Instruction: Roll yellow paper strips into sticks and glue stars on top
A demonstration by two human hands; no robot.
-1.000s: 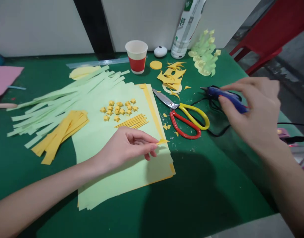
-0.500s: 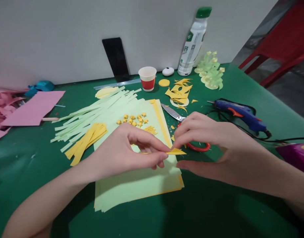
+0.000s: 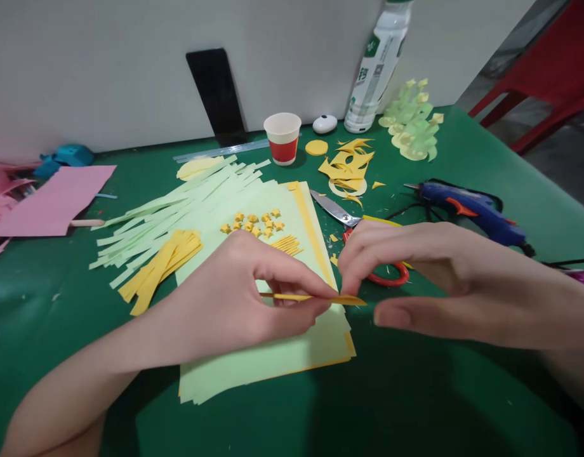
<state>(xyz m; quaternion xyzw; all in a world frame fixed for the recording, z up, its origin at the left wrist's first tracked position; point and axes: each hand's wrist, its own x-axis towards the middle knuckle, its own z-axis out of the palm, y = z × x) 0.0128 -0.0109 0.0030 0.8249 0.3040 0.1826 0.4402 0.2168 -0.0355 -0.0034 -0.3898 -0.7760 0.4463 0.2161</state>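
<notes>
My left hand [image 3: 273, 292] pinches a yellow paper strip [image 3: 294, 296] between thumb and index finger. One end is narrow like a thin stick; a wider, pointed end [image 3: 353, 300] sticks out past the fingertips. My right hand [image 3: 416, 273] is beside that end, its index fingertip at the paper and its thumb held apart. Behind the right hand a yellow edge [image 3: 381, 221] shows, mostly hidden. Scissors [image 3: 337, 209] with red handles lie partly under the right hand. Small folded yellow paper stars [image 3: 252, 222] and thin yellow sticks [image 3: 287, 244] lie on light green sheets [image 3: 263, 365].
Green strips [image 3: 153, 209] and yellow strips [image 3: 163, 266] lie left. At the back stand a paper cup [image 3: 282, 139], a black phone-like slab [image 3: 216, 95] and a bottle [image 3: 380, 70]. Yellow scraps [image 3: 349, 165] and a blue glue gun [image 3: 477, 206] with its cord are to the right.
My right thumb has drawn away from the paper, and the pointed end looks flatter. A yellow edge now shows behind my right hand. The whole view has shifted slightly.
</notes>
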